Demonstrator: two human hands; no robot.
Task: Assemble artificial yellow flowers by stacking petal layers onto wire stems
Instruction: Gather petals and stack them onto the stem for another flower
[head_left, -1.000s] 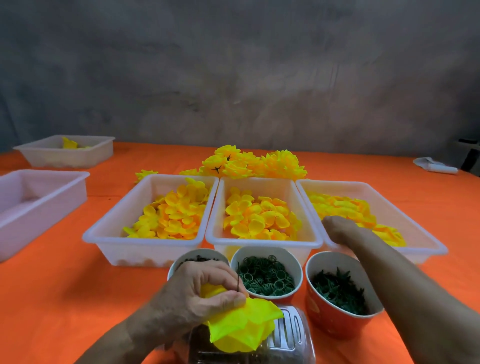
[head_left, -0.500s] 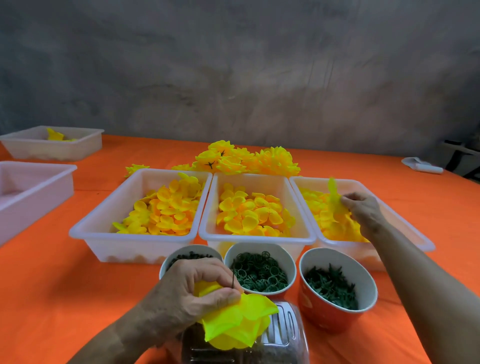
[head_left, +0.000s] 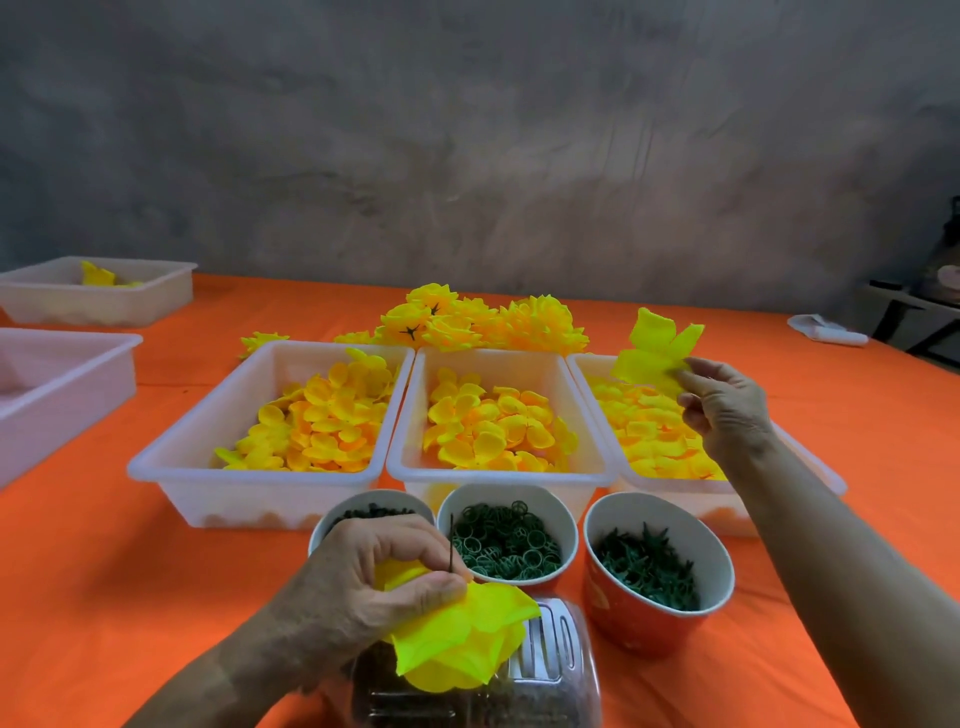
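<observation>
- The left hand, low in the frame, pinches a part-built flower with thumb and fingers; its wire stem pokes up bare above the petals.
- The right hand, at the right edge, pinches a single petal layer by one lobe, lifted above the right tray.
- The step in hand looks to be bringing this layer down to the stem and threading it on.
- To do it well: keep the stem tip upright and free of the thumb, so that the layer's centre hole can find it.
- The layer is thin and floppy; held by one lobe it may fold, so a grip nearer the centre should aim it better.
- I cannot see the hole from here; feel for it rather than pierce the fabric.
- Slide the layer down until it touches the petals already on, with lobes offset from those below.
</observation>
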